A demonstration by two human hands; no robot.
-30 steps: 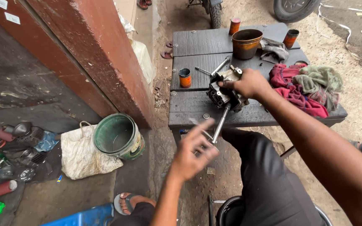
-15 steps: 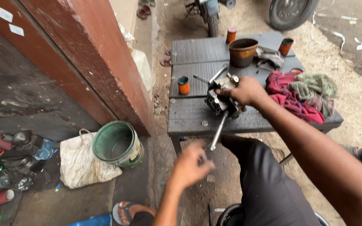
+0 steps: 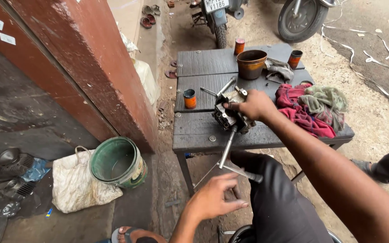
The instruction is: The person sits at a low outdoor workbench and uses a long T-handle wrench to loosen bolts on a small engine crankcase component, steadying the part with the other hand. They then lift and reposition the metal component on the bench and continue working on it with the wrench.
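Observation:
My right hand (image 3: pixel 253 105) is clamped on a grey metal engine part (image 3: pixel 227 119) that rests at the front of a dark wooden table (image 3: pixel 194 135). A long T-handle wrench (image 3: pixel 227 146) sticks out of the part and slopes down past the table's edge toward me. My left hand (image 3: pixel 214 198) hovers just under the wrench's crossbar, fingers loosely curled and thumb up near the bar, gripping nothing. My dark trouser leg lies below both hands.
On the table stand a small orange can (image 3: pixel 189 98), a rusty pot (image 3: pixel 251 64), two small cans (image 3: pixel 239 46) and red and green rags (image 3: pixel 314 108). A green bucket (image 3: pixel 118 162) and white bag (image 3: pixel 75 184) sit left, by a red pillar. Motorbike wheels (image 3: pixel 300 18) are beyond. Another person's leg (image 3: pixel 388 166) is right.
My left hand has dropped lower and closer to me, and its spread fingers have curled under the wrench's crossbar. My right hand has stayed on the engine part.

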